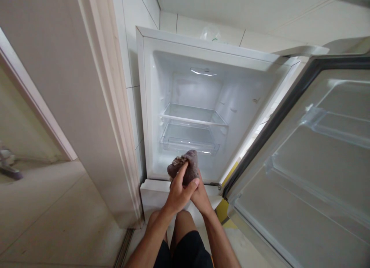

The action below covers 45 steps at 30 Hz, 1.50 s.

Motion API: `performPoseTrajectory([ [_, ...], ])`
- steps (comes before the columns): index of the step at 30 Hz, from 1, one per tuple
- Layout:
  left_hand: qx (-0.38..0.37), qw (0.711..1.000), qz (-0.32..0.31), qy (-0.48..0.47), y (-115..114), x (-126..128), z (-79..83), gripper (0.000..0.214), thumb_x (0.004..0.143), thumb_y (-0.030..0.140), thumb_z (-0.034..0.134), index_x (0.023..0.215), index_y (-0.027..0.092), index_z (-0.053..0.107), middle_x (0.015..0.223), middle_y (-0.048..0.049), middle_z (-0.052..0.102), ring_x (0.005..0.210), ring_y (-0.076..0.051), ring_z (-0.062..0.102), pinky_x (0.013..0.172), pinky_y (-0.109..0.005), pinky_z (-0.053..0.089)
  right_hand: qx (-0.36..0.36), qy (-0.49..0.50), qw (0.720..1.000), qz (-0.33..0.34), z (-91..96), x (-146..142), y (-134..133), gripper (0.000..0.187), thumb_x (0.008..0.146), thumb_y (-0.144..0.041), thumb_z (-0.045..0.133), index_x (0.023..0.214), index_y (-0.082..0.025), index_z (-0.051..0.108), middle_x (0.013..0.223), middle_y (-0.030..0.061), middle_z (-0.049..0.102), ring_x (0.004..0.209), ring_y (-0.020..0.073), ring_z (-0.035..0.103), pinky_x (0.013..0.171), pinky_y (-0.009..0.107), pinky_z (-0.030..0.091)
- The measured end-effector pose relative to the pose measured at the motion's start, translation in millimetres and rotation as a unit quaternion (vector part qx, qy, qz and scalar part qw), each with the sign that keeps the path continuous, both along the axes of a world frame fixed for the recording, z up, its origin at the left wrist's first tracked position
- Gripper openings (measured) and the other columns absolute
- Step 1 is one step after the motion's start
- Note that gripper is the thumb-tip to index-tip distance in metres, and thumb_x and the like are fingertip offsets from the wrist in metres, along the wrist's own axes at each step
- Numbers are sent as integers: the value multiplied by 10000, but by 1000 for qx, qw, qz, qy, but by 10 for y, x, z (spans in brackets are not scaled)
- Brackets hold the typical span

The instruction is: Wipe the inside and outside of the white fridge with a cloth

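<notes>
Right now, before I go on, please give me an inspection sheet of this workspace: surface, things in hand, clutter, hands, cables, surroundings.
Surface: white fridge interior with one glass shelf and a clear drawer.
Things in hand: brown-grey cloth, bunched, at the fridge's lower edge.
Clutter: plastic bag on top of the fridge.
Hands: left hand grips the cloth; right hand beneath it, fingers hidden.
Cables: nothing seen.
Surroundings: fridge door open at right; tiled floor; door frame at left.
</notes>
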<state>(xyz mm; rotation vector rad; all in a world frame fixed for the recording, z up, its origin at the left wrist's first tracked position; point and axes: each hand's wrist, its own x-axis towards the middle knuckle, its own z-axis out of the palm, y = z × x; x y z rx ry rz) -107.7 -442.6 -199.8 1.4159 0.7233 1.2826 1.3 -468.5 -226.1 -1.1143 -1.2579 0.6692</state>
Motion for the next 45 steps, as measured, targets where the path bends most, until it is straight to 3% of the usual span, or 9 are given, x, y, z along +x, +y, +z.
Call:
performPoseTrajectory([
  [5, -15, 988, -143, -52, -111, -90, 19, 610, 888, 501, 687, 1424, 222, 610, 1516, -137, 565, 1460, -331, 460, 1246, -498, 311, -42, 204, 973, -101, 1, 39, 29, 487, 703, -408, 805, 1125, -171, 747, 1068, 94, 766, 967, 275, 714, 928, 459, 581],
  [12, -21, 999, 47, 12, -395, -235, -163, 440, 830, 408, 756, 1241, 256, 719, 1341, -107, 698, 1291, -312, 620, 1171, -476, 431, -13, 278, 940, -199, 10, 131, 59, 521, 665, -416, 829, 1101, -144, 742, 1096, 96, 767, 996, 256, 697, 930, 414, 554],
  [16, -94, 994, 57, -23, -557, -173, -427, 518, 810, 449, 762, 1281, 249, 682, 1383, -133, 667, 1301, -319, 616, 1144, -478, 464, 13, 246, 939, -240, 53, 83, 40, 478, 744, -465, 779, 1087, -135, 741, 1106, 98, 763, 1011, 236, 689, 943, 389, 546],
  [20, -181, 977, 20, -110, -587, -65, -521, 762, 722, 504, 827, 1389, 234, 578, 1499, -161, 571, 1413, -338, 517, 1161, -471, 449, 13, 183, 957, -224, 142, -15, -58, 442, 752, -500, 767, 1013, -144, 763, 1031, 81, 774, 977, 233, 693, 919, 374, 557],
  [28, -246, 935, -33, -253, -434, -78, -271, 755, 708, 613, 807, 1349, 284, 581, 1377, -108, 662, 1264, -320, 627, 1048, -461, 521, -24, 77, 995, -56, 166, -250, -269, 525, 770, -658, 720, 886, -147, 745, 769, 38, 715, 719, 182, 631, 679, 290, 538],
  [32, -239, 926, 25, -292, -408, -54, -280, 868, 572, 508, 923, 1338, 292, 577, 1257, -72, 714, 1163, -277, 667, 1043, -413, 510, -74, 175, 982, -6, 80, -343, -300, 606, 768, -756, 676, 744, -151, 691, 646, 12, 633, 622, 137, 543, 585, 254, 483],
  [38, -232, 915, 142, -298, -379, -9, -359, 755, 574, 346, 917, 1250, 227, 601, 1159, -67, 732, 1033, -233, 701, 947, -365, 537, -115, 221, 967, 49, 35, -318, -242, 460, 790, -614, 736, 929, -176, 726, 842, 28, 712, 829, 187, 633, 797, 305, 537],
  [42, -236, 893, 270, -272, -237, -1, -464, 646, 600, 261, 872, 1185, 222, 600, 1039, -33, 736, 869, -185, 707, 814, -327, 566, -24, 60, 991, -118, -103, -296, -236, 443, 832, -401, 742, 1218, -205, 649, 1226, 87, 680, 1106, 231, 630, 937, 366, 537],
  [45, -205, 878, 358, -242, -123, -15, -517, 618, 605, 262, 891, 1140, 231, 583, 1068, -32, 716, 901, -186, 708, 824, -331, 576, 109, -95, 964, -222, -186, -274, -300, 364, 918, -239, 631, 1281, -251, 619, 1276, 91, 650, 1186, 222, 605, 986, 407, 535],
])
